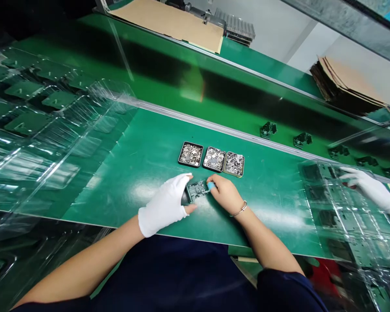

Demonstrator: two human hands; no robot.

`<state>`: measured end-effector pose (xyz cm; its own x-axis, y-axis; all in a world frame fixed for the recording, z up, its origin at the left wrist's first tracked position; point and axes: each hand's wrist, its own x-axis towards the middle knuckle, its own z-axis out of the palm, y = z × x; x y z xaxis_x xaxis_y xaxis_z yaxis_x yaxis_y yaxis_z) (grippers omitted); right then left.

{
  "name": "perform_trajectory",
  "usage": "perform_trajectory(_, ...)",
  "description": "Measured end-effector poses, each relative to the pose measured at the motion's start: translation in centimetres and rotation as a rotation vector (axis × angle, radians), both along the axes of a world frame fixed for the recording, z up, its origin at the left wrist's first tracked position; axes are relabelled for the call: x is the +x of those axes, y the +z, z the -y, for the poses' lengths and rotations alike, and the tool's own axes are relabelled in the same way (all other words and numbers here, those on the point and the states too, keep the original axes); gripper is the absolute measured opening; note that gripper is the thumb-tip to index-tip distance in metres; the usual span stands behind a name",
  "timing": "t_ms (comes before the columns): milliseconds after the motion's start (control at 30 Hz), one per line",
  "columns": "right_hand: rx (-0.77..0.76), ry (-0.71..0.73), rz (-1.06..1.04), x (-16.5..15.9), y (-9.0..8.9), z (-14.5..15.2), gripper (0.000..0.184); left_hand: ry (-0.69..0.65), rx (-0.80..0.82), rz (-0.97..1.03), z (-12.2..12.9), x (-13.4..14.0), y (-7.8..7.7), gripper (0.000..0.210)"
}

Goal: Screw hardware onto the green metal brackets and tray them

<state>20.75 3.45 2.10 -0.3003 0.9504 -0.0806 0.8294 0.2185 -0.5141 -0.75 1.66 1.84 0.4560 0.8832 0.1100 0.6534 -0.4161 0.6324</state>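
Observation:
My left hand, in a white glove that leaves the thumb tip and a fingertip bare, is closed around the left side of a small boxy metal-looking part with cut-outs, tinted green. It is held low over the green table. My right hand is bare apart from a blue finger cot. Its fingers are pinched together at the right end of the part; what lies between them is too small to make out. Just beyond the hands, three small square trays hold many tiny shiny metal pieces.
Clear plastic trays with flat pieces are stacked at the left. More clear trays stand at the right, with another person's white-gloved hand over them. Several similar parts line the rear ledge. Cardboard lies on the upper shelf.

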Motion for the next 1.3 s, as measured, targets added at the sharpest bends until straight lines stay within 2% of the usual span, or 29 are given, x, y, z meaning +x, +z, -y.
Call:
perform_trajectory(100, 0.052, 0.058, 0.111, 1.0, -0.2, -0.4, 0.019, 0.04, 0.013, -0.038, 0.3, 0.1, -0.9, 0.054)
perform_trajectory(233, 0.055, 0.186, 0.19, 2.1, -0.6, -0.5, 0.018, 0.042, -0.002, -0.001, 0.0, -0.8, -1.2, 0.062)
perform_trajectory(333, 0.043, 0.195, 0.048, 2.0, -1.1, -0.3, 0.024, 0.025, -0.055, -0.001, -0.4, -1.5, -1.4, 0.055)
perform_trajectory(467, -0.021, 0.29, -0.143, 1.0, -1.6, -0.1, 0.031, 0.023, -0.069, 0.031, -0.6, -1.7, -1.5, 0.05)
perform_trajectory(767, -0.058, 0.276, -0.107, 0.4, -1.3, -0.2, 0.035, 0.015, -0.071, 0.02, -0.6, -1.7, -1.6, 0.05)
perform_trajectory(1000, -0.148, 0.204, 0.059, -0.8, -0.4, 0.1, 0.029, 0.0, -0.07, -0.012, -0.7, -1.7, -1.4, 0.05)
perform_trajectory(1200, -0.214, 0.198, -0.13, 0.4, -0.7, -0.3, 0.028, 0.004, -0.072, -0.008, -0.7, -1.7, -1.4, 0.051)
perform_trajectory(1300, -0.206, 0.233, -0.133, 0.7, -0.7, -0.1, 0.03, 0.001, -0.067, -0.013, -0.6, -1.7, -1.5, 0.051)
